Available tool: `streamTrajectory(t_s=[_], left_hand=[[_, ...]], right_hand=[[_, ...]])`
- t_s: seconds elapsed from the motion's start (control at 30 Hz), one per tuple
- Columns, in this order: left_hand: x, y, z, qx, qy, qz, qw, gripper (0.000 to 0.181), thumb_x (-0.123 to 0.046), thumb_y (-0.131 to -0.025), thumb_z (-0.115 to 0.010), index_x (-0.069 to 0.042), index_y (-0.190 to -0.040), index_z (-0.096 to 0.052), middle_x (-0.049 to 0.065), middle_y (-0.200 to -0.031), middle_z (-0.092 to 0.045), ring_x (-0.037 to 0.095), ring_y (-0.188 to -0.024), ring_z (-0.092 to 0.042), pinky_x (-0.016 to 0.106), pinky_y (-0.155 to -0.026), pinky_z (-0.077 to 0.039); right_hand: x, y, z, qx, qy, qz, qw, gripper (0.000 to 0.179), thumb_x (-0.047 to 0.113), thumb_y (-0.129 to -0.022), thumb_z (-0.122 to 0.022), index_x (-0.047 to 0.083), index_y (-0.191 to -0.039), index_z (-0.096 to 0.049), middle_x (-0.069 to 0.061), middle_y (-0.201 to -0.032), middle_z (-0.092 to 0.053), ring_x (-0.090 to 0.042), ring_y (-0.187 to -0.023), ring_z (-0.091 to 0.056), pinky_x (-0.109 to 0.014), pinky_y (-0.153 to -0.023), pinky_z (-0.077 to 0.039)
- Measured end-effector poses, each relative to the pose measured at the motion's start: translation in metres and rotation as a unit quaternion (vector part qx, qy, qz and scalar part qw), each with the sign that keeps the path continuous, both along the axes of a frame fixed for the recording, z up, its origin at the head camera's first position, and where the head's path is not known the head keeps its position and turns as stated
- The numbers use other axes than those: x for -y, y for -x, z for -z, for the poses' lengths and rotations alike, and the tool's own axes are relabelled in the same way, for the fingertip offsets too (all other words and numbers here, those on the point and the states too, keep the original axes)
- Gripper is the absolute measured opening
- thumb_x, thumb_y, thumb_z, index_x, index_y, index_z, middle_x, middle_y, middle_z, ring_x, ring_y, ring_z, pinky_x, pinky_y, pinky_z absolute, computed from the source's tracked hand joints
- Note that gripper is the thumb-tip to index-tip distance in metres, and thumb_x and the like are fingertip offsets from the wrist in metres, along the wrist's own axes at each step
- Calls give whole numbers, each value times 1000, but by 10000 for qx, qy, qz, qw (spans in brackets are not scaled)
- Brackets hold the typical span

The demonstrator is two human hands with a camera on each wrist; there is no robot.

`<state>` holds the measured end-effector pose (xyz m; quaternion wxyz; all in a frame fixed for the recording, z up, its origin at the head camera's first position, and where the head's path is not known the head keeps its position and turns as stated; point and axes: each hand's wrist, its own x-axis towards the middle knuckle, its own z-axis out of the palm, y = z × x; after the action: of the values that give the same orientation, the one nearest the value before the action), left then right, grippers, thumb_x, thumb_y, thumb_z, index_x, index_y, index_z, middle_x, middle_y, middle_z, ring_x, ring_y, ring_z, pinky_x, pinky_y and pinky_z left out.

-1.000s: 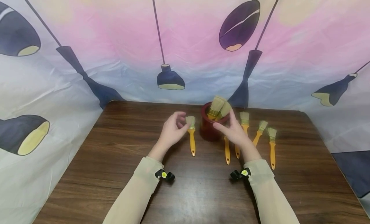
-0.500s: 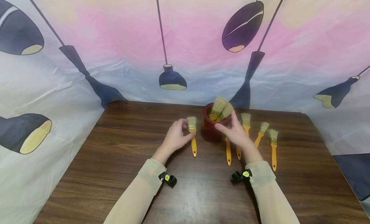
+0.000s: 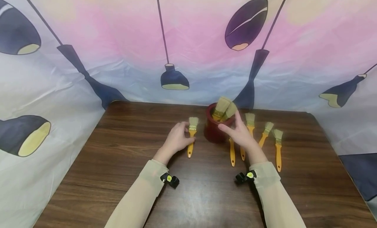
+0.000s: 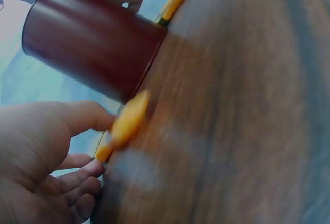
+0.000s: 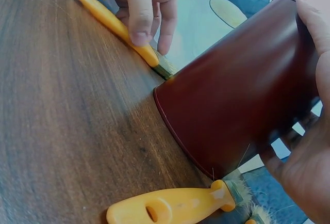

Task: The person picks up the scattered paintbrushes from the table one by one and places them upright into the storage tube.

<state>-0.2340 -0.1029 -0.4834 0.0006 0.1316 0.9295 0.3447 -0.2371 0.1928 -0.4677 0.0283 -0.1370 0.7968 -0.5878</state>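
Observation:
In the head view a dark red cylindrical pot (image 3: pixel 212 132) stands toward the back of the table, bristle ends of two paintbrushes (image 3: pixel 222 105) sticking out of it. My right hand (image 3: pixel 241 133) holds the pot's right side, thumb at the near rim; in the right wrist view its fingers curve round the pot (image 5: pixel 232 90). Left of the pot, my left hand (image 3: pixel 176 138) pinches a flat paintbrush (image 3: pixel 192 126) by its yellow handle, bristles pointing away. The left wrist view has the thumb on the handle (image 4: pixel 130 120), fingers on its other side.
Several more yellow-handled brushes lie right of the pot, among them one at the far right (image 3: pixel 278 151) and a slanted one (image 3: pixel 265 133). Part of that group is hidden by my right hand. Behind the wooden table (image 3: pixel 123 149) hangs a cloth printed with lamps (image 3: pixel 175 79).
My left hand has closed on the brush beside it, and the brush's handle end has swung left. The right hand stays on the pot throughout.

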Motion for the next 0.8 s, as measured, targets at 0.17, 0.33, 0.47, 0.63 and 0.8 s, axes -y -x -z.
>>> streamTrajectory(t_s=[0.17,0.33,0.47,0.63,0.8], left_hand=[[8,2,-2,-134,225,76,9996,50,-13,-87,-83,3,-133,-69,13,-107,-68,29,-96,-64,48,-85,-56],[12,1,-6,-121,327,91,9994,41,-16,-94,-86,0,-130,-73,12,-103,-70,28,-94,-66,46,-84,-56],[14,2,-5,-65,383,95,9992,36,-17,-96,-85,-2,-127,-74,9,-99,-69,25,-89,-64,41,-80,-54],[14,4,-4,-87,383,141,9991,35,-16,-97,-84,-2,-127,-74,8,-97,-68,24,-87,-62,40,-78,-53],[15,3,-5,-60,311,137,9994,35,-15,-97,-84,-1,-127,-74,8,-96,-69,23,-85,-62,39,-76,-52]], right_hand=[[2,1,0,-5,47,-10,10000,96,29,-104,-77,28,-175,-12,-23,-162,-45,-38,-156,-41,-57,-127,-33],[3,1,-1,-55,140,-61,9999,96,25,-104,-77,28,-175,-13,-23,-159,-46,-37,-153,-44,-56,-126,-35],[3,2,0,-123,184,-107,9997,95,23,-104,-76,27,-175,-13,-22,-160,-45,-36,-152,-44,-57,-126,-35],[3,2,0,-133,261,-140,9995,94,21,-105,-76,25,-175,-13,-22,-163,-42,-36,-155,-41,-56,-126,-34],[2,2,0,-100,285,-144,9994,95,21,-105,-76,25,-175,-13,-22,-164,-41,-36,-155,-40,-57,-127,-33]])
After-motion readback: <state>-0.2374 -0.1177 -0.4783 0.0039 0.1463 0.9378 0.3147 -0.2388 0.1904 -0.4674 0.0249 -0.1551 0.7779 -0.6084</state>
